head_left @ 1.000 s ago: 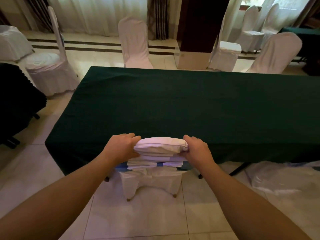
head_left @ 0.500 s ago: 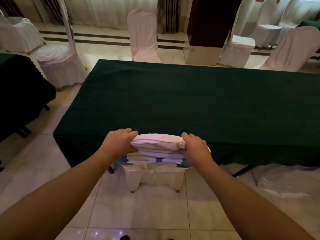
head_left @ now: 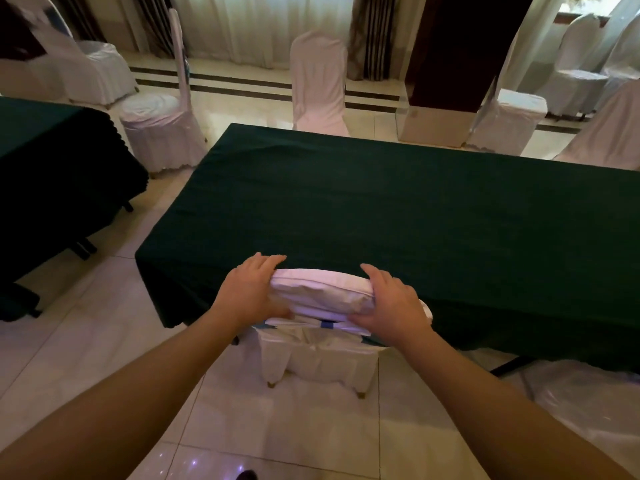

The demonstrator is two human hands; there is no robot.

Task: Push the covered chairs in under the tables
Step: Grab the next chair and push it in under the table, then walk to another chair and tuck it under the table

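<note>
Green-clothed counter (head_left: 398,216): long, fills the middle of my head view, its cloth hanging over the near edge.

Second green-clothed counter (head_left: 52,161): at far left, apart from the first across a strip of tiled floor (head_left: 86,341).

Loose covered chairs: one at the far edge of the main counter (head_left: 318,81), one off its far left corner (head_left: 162,129), several more at right (head_left: 505,116). I judge these not yet pushed in.

Covered chair in hand (head_left: 320,355): white cover, backrest top against the near edge of the main counter, seat hidden under the hanging cloth, two rear feet visible on the tiles. I judge this chair essentially home.

Left hand (head_left: 247,292): grip wrapped over the left end of the backrest top, fingers curled over the far side, thumb on the near face.

Right hand (head_left: 388,301): the same on the right end, fingers curled over the top.

Step in hand: last seating of this chair. Next move, as I judge it: a light even shove from both hands if any slack remains, then release and go to the nearest loose chair.
</note>
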